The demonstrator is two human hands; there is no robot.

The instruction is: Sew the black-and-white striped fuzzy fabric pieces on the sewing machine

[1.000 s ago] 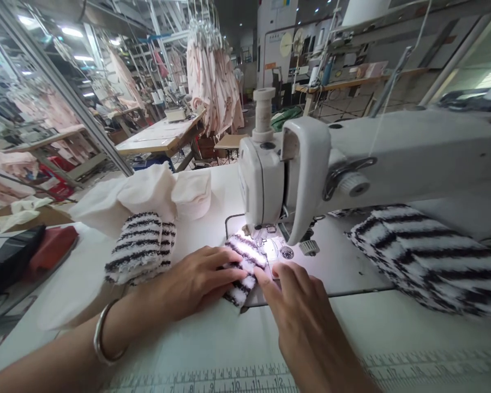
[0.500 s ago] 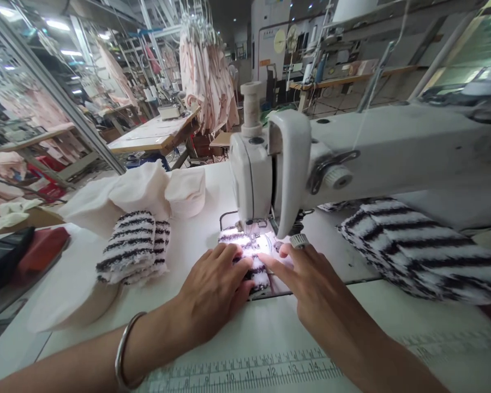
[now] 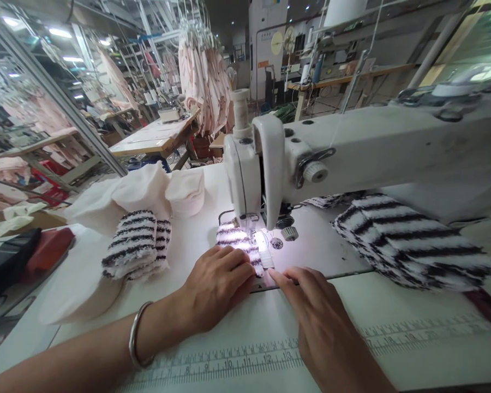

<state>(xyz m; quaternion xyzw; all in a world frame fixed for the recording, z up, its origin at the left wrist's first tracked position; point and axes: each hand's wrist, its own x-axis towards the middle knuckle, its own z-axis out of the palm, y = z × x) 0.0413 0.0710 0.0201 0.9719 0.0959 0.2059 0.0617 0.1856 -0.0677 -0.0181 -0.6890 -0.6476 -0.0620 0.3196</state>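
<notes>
A small black-and-white striped fleece piece (image 3: pixel 233 233) lies under the needle area of a white sewing machine (image 3: pixel 245 174), in its lamp's glow. My left hand (image 3: pixel 223 275) presses on the front of this piece, fingers bent and close together, holding its near end; the thumb is mostly hidden. Just to the right, my right hand (image 3: pixel 311 305) rests low with the index finger stretched out. Its fingertip is by the near end of a pale ribbed strip (image 3: pixel 265 256) beside the fleece; whether it touches the strip I cannot tell. The other right fingers are loosely bent, with nothing visible in them.
Folded striped fleece (image 3: pixel 133 243) sits at left by cream fabric stacks (image 3: pixel 141 188). A larger striped pile (image 3: pixel 409 240) lies under the machine arm at right. A printed ruler (image 3: pixel 229 363) runs along the table's front. Pink garments (image 3: pixel 202 82) hang behind.
My right hand has drawn back toward me from beside the needle area, uncovering the ribbed strip and round plate. The left hand stays on the fleece. The view has shifted slightly.
</notes>
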